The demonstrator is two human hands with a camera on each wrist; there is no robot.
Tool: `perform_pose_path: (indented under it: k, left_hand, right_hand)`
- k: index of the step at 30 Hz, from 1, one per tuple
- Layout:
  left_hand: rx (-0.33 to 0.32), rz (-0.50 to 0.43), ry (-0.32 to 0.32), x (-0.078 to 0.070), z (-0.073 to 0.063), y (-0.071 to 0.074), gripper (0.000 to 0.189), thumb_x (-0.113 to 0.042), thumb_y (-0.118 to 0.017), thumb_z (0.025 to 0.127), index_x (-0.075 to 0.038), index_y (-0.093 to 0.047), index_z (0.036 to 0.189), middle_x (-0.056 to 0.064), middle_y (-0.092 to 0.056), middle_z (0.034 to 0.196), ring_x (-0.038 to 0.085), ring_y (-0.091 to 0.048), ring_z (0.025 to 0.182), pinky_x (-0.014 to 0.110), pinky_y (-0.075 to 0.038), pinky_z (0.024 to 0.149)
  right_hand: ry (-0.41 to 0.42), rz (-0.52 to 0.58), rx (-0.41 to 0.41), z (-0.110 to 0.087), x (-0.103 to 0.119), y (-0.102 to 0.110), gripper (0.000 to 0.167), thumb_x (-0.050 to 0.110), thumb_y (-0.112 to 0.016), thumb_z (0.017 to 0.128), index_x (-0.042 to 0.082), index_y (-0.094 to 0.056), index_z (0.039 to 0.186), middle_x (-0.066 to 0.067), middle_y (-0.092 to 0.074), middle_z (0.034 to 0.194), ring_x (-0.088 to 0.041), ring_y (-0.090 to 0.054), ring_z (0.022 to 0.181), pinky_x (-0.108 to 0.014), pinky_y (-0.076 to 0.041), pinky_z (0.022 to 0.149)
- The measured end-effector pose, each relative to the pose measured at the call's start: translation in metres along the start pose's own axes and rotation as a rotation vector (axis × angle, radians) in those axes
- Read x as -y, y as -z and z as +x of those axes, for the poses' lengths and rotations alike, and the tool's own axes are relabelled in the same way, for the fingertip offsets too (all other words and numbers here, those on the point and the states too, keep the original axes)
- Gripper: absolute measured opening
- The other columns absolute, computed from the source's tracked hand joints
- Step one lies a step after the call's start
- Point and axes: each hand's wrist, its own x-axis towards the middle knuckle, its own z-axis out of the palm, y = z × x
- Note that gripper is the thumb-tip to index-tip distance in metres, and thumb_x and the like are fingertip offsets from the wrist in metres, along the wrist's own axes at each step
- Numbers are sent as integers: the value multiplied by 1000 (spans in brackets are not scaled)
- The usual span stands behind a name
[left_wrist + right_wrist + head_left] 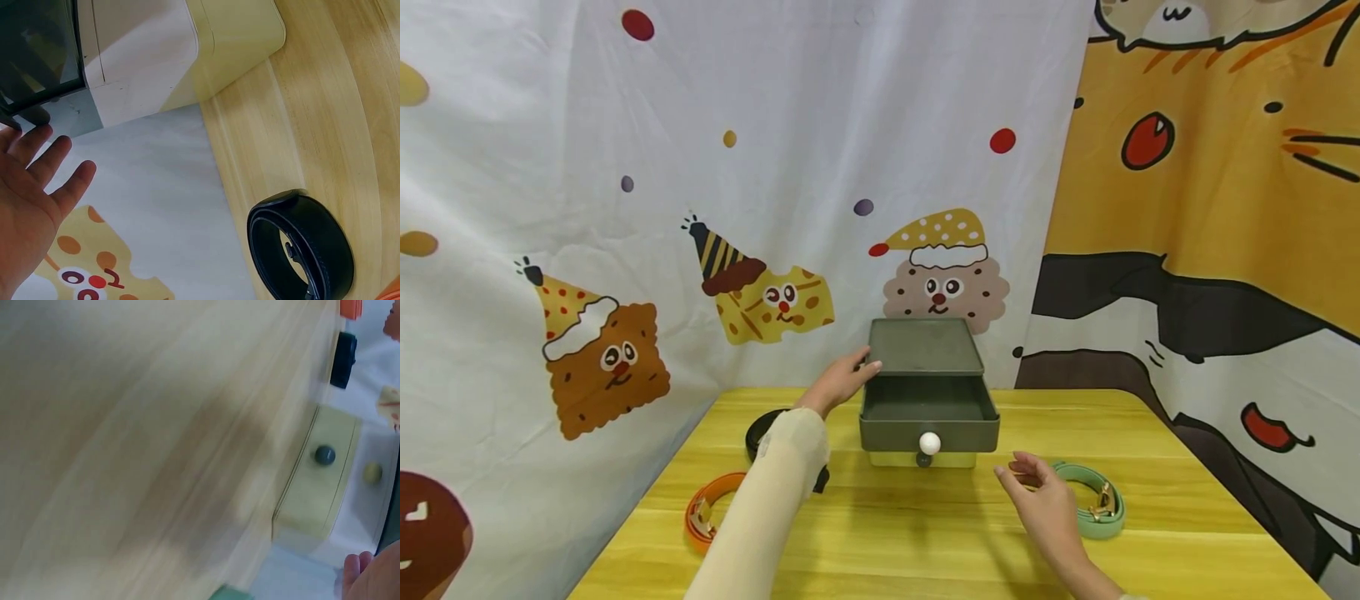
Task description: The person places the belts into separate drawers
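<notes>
A small drawer cabinet (pixel 927 346) with a grey-green top stands at the back of the table. Its grey-green upper drawer (pixel 887 437) is pulled out, bears a white knob (pixel 929 443), and shows a bare inside. Below it, a yellow drawer (pixel 312 487) has a dark knob (pixel 325 455). My left hand (pixel 841 381) is at the top's left edge, thumb and fingers extended; in the left wrist view its fingers (pixel 49 161) are spread. To the drawer's front right, my right hand (pixel 1043 502) hovers over the table with loosely bent fingers, holding nothing. It overlaps a coiled green belt (pixel 1112 508).
On the left lie a coiled black belt (pixel 331 250) and a coiled orange belt (pixel 698 517) with a gold buckle, both partly behind my left sleeve (pixel 767 500). A printed cloth (pixel 820 167) hangs right behind the wooden table (pixel 880 550).
</notes>
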Motion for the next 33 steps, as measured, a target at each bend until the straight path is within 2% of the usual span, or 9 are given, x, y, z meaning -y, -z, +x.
perform_pose_path:
  k: [5, 8, 12, 15, 19, 25, 30, 33]
  left_hand:
    - [4, -6, 1, 1, -1, 0, 70, -55, -46, 101, -22, -24, 159, 10, -29, 160, 31, -30, 145, 54, -29, 113]
    - [4, -8, 1, 1, -2, -1, 70, -54, -46, 102, -21, -24, 159, 11, -29, 160, 31, -29, 145, 54, -29, 113]
    - [3, -4, -1, 1, -3, -1, 69, -52, -46, 102, -19, -24, 159, 11, -29, 160, 31, -29, 145, 54, -28, 113]
    - [5, -6, 2, 1, -3, -1, 69, -53, -46, 102, -20, -24, 159, 10, -28, 160, 31, -28, 145, 54, -28, 114]
    - [9, -13, 6, 1, -2, 0, 70, -55, -46, 102, -21, -24, 159, 9, -28, 161, 31, -28, 146, 54, -27, 114]
    - [8, 4, -6, -2, -1, 0, 71, -54, -47, 101, -21, -23, 159, 9, -27, 161, 30, -29, 145, 53, -27, 114]
    - [6, 7, -1, -4, -2, 0, 70, -54, -47, 102, -21, -24, 159, 8, -28, 161, 30, -29, 145, 53, -28, 114]
    - [7, 2, 3, -4, -2, 0, 69, -53, -47, 102, -22, -24, 159, 9, -28, 160, 30, -29, 145, 53, -28, 114]
  right_hand:
    - [6, -69, -5, 9, -8, 22, 69, 55, -67, 90, 2, -57, 132, -19, -64, 122, -31, -63, 107, -26, -54, 73]
    - [15, -127, -32, 14, -13, 34, 71, 58, -65, 89, 2, -57, 133, -19, -63, 124, -31, -63, 107, -35, -56, 78]
    - [-6, -164, -53, 21, -23, 51, 75, 61, -65, 88, 2, -56, 135, -19, -60, 130, -34, -60, 112, -49, -52, 87]
    - [-16, -193, -53, 28, -32, 64, 79, 63, -64, 88, 2, -55, 137, -21, -57, 134, -37, -57, 116, -52, -51, 88]
    - [-27, -242, -12, 34, -45, 82, 84, 62, -64, 89, -3, -49, 140, -26, -51, 140, -42, -52, 120, -55, -48, 89]
    - [-85, -336, 114, 41, -66, 103, 97, 66, -60, 89, -7, -37, 147, -36, -36, 145, -52, -42, 126, -62, -41, 94]
    - [-109, -405, 169, 46, -83, 114, 105, 72, -59, 85, -10, -35, 146, -40, -35, 142, -55, -42, 122, -63, -43, 87]
    - [-92, -433, 188, 47, -91, 117, 106, 72, -61, 84, -12, -36, 144, -41, -38, 140, -56, -44, 118, -61, -46, 82]
